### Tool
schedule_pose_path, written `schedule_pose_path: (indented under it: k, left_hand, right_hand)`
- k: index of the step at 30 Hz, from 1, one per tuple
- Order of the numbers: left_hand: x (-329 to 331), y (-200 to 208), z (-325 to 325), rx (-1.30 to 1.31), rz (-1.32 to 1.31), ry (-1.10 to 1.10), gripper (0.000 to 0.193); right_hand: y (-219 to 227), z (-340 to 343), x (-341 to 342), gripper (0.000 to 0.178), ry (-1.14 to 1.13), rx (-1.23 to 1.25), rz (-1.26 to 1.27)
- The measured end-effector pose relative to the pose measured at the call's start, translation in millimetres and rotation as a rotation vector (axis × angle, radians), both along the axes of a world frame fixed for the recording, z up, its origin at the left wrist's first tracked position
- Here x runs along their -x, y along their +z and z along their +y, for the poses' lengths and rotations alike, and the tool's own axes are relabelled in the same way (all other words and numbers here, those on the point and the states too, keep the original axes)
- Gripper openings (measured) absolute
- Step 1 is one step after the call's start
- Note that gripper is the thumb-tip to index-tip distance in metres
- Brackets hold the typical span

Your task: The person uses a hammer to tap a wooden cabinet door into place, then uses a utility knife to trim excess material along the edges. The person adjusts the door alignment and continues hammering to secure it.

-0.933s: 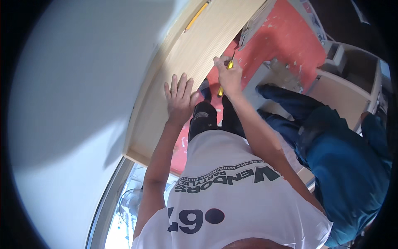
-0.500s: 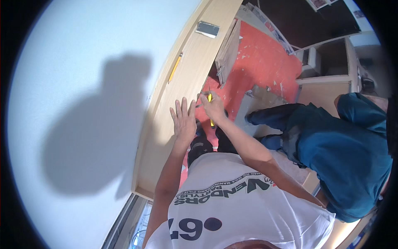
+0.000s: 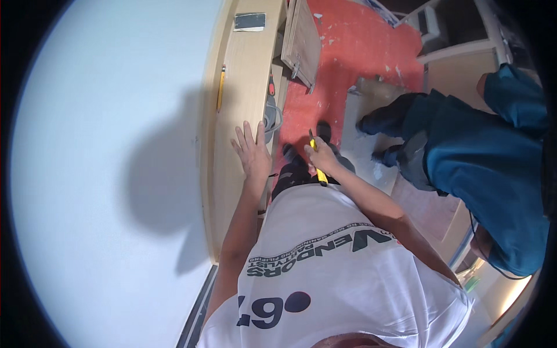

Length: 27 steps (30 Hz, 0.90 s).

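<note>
My left hand (image 3: 254,155) lies palm down with fingers spread on the edge of a pale wooden ledge (image 3: 232,180). Closed in my right hand (image 3: 327,158) is a yellow utility knife (image 3: 320,175), its dark tip pointing away from me. The knife is held in front of my waist, over the red floor and apart from the ledge. Farther along the ledge lies a yellow pencil (image 3: 221,90). A dark grey rectangular block or pad (image 3: 250,22) with pale edges rests at its far end.
Under the ledge, an open cabinet door (image 3: 303,43) juts out over the red floor (image 3: 348,40). A red-handled tool (image 3: 271,86) and a grey object (image 3: 271,116) show inside. A person in teal (image 3: 476,156) bends close on my right. A white wall (image 3: 104,116) borders the left.
My right hand has drawn the knife away from the ledge edge, to the right and toward me. My left hand stays on the ledge. The view has shifted, showing more under the ledge.
</note>
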<state>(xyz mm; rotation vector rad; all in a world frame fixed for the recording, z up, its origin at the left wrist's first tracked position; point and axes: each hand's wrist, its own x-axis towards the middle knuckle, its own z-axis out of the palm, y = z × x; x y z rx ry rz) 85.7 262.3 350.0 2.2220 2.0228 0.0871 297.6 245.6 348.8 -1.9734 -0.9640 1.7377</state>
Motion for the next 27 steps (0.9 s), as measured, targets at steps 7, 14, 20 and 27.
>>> schedule_pose_path:
  k: [7, 14, 20, 27]
  left_hand:
    - [0.0, -12.2, 18.0, -0.077, 0.007, -0.030, 0.063]
    - [2.1, -3.7, 21.1, -0.034, 0.016, -0.014, 0.065]
    - [-13.9, -12.3, 31.2, -0.040, -0.060, -0.055, 0.059]
    - [-0.7, -15.7, 6.3, -0.042, -0.018, 0.038, 0.054]
  right_hand:
    - [-5.3, 43.7, 32.7, 0.050, -0.023, -0.557, -0.168]
    - [34.1, 236.0, 63.8, 0.043, 0.050, -0.735, -0.295]
    - [-42.3, 425.8, 28.7, 0.045, 0.017, -1.014, -0.518]
    - [-56.7, 310.1, -0.3, 0.025, -0.106, -0.789, -0.248]
